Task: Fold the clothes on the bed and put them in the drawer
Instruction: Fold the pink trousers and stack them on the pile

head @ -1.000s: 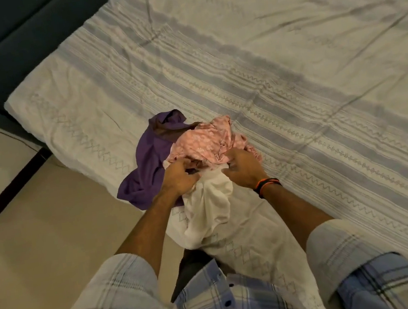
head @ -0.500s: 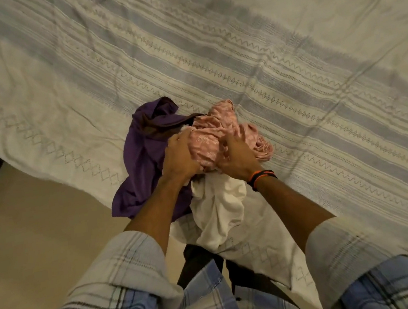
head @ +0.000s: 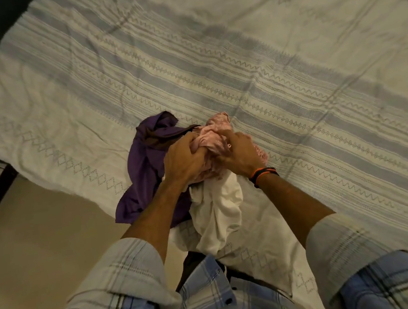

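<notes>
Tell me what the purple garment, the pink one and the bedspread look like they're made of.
Purple garment: smooth, slightly shiny knit, perhaps synthetic; it drapes in soft folds. Pink garment, gripped by both hands: thin, crinkly printed fabric, possibly cotton. Bedspread: matte woven cotton by its look, with woven stripes and zigzags.

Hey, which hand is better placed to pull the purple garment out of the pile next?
Left, probably. The left hand grips the pink garment right beside the purple garment, which lies on its side of the pile. The right hand sits farther away, over the white garment.
</notes>
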Tool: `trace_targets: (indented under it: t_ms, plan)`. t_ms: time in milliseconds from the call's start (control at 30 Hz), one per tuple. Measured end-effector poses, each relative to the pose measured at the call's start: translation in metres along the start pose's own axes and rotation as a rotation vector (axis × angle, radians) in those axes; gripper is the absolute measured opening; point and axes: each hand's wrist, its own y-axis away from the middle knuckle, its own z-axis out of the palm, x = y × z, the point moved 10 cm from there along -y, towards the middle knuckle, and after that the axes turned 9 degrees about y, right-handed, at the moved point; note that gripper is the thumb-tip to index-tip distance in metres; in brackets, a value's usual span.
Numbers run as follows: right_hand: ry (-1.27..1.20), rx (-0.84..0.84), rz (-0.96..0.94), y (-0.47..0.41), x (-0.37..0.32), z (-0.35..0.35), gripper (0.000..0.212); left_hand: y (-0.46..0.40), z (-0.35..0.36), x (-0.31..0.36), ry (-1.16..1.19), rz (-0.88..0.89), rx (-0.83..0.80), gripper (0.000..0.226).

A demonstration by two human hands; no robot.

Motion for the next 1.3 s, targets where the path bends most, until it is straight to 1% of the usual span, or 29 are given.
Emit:
trace_targets:
  t_ms: [133,267,400,500,567,700,800,867,933,1000,1067,1133,1200,1233,1300]
  plan:
    - [-0.004,0.078,-0.071,0.016,-0.011,-0.031,0.042,0.022,-0.009,0.03,0.054,0.041,0.057,0.021]
    - [-0.112,0.192,-0.135,0.047,-0.026,-0.072,0.029,0.051,-0.023,0.061,0.016,0.103,0.136,0.033]
    - [-0.231,0.283,-0.184,0.078,-0.042,-0.106,0.027,0.085,-0.042,0.094,-0.065,0.204,0.294,0.036]
    - [-0.273,0.316,-0.219,0.098,-0.058,-0.122,0.029,0.107,-0.05,0.104,-0.085,0.209,0.368,0.048]
    - [-0.316,0.314,-0.216,0.106,-0.065,-0.128,0.028,0.118,-0.056,0.107,-0.074,0.205,0.388,0.055]
    - [-0.442,0.296,-0.207,0.123,-0.075,-0.139,0.025,0.137,-0.065,0.112,-0.099,0.17,0.356,0.056]
    - [-0.518,0.291,-0.215,0.13,-0.083,-0.146,0.031,0.146,-0.075,0.121,-0.077,0.173,0.351,0.05]
    - [-0.583,0.305,-0.221,0.129,-0.09,-0.152,0.033,0.146,-0.082,0.123,-0.059,0.159,0.328,0.043]
    - [-0.638,0.331,-0.222,0.123,-0.097,-0.162,0.045,0.144,-0.092,0.13,-0.048,0.153,0.316,0.03]
    - [-0.649,0.361,-0.228,0.129,-0.111,-0.177,0.049,0.143,-0.104,0.141,-0.056,0.167,0.336,0.025]
    - [-0.639,0.372,-0.232,0.14,-0.128,-0.189,0.047,0.142,-0.116,0.151,-0.026,0.176,0.364,0.026]
    - [-0.678,0.355,-0.217,0.147,-0.139,-0.193,0.046,0.14,-0.122,0.159,0.031,0.191,0.343,0.028]
    - [-0.75,0.341,-0.185,0.151,-0.147,-0.194,0.041,0.137,-0.122,0.163,0.084,0.216,0.243,0.033]
    - [-0.785,0.333,-0.181,0.152,-0.151,-0.194,0.036,0.137,-0.119,0.164,0.089,0.226,0.185,0.04]
    - [-0.838,0.316,-0.188,0.154,-0.16,-0.193,0.028,0.138,-0.118,0.166,0.045,0.259,0.111,0.05]
